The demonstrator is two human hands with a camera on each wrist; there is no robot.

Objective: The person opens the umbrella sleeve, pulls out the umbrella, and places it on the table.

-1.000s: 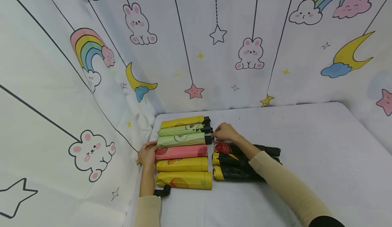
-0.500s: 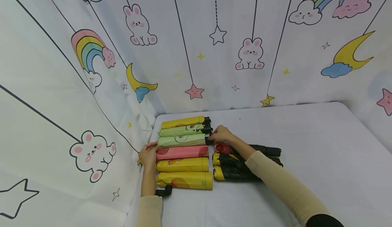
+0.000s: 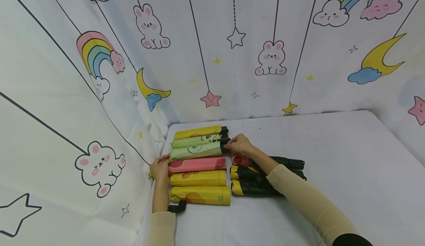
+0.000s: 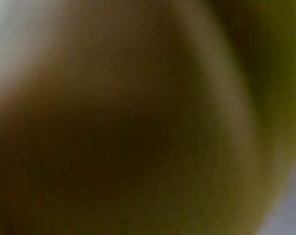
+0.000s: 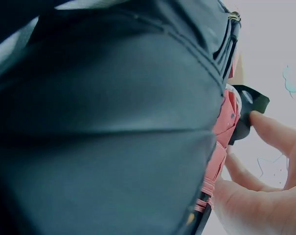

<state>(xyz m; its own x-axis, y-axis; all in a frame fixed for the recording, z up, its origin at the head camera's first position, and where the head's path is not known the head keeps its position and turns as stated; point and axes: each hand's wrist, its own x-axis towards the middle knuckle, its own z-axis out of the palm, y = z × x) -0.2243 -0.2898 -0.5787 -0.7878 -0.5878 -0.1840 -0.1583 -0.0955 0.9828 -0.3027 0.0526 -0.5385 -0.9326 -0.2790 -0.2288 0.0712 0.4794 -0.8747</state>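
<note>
In the head view, a light green avocado-print folding umbrella point(image 3: 196, 151) lies third from the back in the left row. My right hand point(image 3: 239, 144) pinches its black end, which sits slightly raised. At the umbrella's other end, my left hand point(image 3: 161, 167) holds the tip between thumb and fingers, beside a pink watermelon-print umbrella point(image 3: 197, 165). The right wrist view shows my thumb and fingers point(image 5: 272, 131) on a black piece point(image 5: 248, 110), past a large dark umbrella point(image 5: 113, 122) close to the lens. The left wrist view is dark and blurred.
Behind lie another green umbrella point(image 3: 196, 141) and a yellow one point(image 3: 197, 132). Two yellow umbrellas point(image 3: 199, 195) are nearer. Several dark umbrellas point(image 3: 255, 187) lie to the right, under my right forearm. White printed cloth point(image 3: 212, 54) hangs behind the white table point(image 3: 348, 179).
My right hand has moved slightly left onto the green umbrella's black end and taken hold of it. That end has risen a little. The left hand has stayed nearly still.
</note>
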